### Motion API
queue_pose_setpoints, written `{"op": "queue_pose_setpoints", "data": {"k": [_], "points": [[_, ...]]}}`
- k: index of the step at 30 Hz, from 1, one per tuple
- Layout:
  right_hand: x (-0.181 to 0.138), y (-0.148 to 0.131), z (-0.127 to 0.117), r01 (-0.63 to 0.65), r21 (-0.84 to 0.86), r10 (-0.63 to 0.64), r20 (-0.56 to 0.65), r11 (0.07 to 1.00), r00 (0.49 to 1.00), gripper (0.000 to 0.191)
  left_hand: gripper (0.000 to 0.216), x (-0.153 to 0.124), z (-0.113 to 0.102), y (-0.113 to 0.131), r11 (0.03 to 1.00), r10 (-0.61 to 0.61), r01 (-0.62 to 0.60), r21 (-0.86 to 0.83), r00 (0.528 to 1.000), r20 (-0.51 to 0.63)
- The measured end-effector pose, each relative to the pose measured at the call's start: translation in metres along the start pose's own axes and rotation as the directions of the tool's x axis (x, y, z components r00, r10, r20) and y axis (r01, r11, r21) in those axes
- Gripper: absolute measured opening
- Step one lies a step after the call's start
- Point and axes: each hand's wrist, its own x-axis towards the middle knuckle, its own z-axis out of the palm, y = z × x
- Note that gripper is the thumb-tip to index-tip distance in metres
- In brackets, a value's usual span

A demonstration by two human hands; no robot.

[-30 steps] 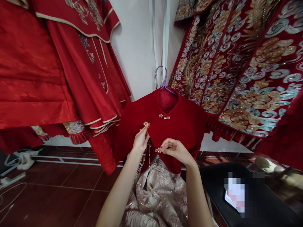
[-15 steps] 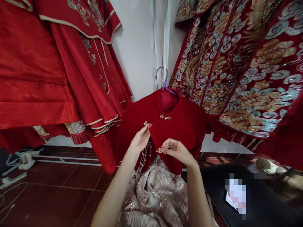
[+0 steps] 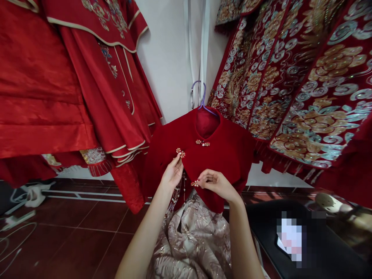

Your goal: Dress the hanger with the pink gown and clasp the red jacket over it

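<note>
A red velvet jacket (image 3: 223, 159) hangs on a purple hanger (image 3: 203, 97) in front of me. Its neck carries a fastened flower-shaped frog button (image 3: 202, 143). My left hand (image 3: 173, 172) pinches the lower end of another jeweled frog button (image 3: 180, 152) on the jacket's left front. Lower and to the right, my right hand (image 3: 213, 180) closes its fingertips on a beaded frog button (image 3: 195, 183) at the edge of the front flap. Strings of beads (image 3: 176, 195) dangle beside my left wrist. Below the jacket falls a pale, shiny patterned skirt (image 3: 194, 240).
Red garments with cream piping (image 3: 99, 89) hang at left, and a heavily embroidered red garment (image 3: 290, 85) at right. A black seat (image 3: 261, 221) holds a blurred-out item (image 3: 290, 240). White cables (image 3: 17, 252) and a metal rack bar (image 3: 87, 198) are low at left.
Almost nothing differs. My left hand has shifted very slightly, and the frog button it pinches is tilted a little more. My right hand keeps its pinch at about the same spot.
</note>
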Motion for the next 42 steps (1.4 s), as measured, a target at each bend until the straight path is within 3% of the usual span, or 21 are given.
{"op": "queue_pose_setpoints", "data": {"k": [9,15,27,36,42], "points": [[0.0,-0.001,0.002,-0.008,0.008,0.008,0.006,1.0,1.0,0.018,0.007,0.012,0.003,-0.003,0.979,0.038,-0.033,0.202,0.999,-0.021],[0.0,-0.001,0.002,-0.006,0.006,0.006,0.012,1.0,1.0,0.019,0.007,0.013,0.007,-0.003,0.982,0.032,-0.019,0.19,0.997,-0.065],[0.001,0.0,0.003,-0.005,0.005,0.005,0.006,1.0,1.0,0.019,0.012,0.014,0.004,0.008,0.986,-0.114,0.125,0.114,0.988,-0.1],[0.001,-0.001,0.003,-0.01,0.016,0.01,0.007,1.0,1.0,0.019,0.016,0.012,-0.001,0.017,0.96,-0.145,0.133,0.245,0.989,0.033],[0.001,-0.002,0.004,-0.013,0.013,0.013,0.007,1.0,1.0,0.02,0.017,0.009,0.001,0.02,0.955,-0.127,0.111,0.276,0.991,0.041]]}}
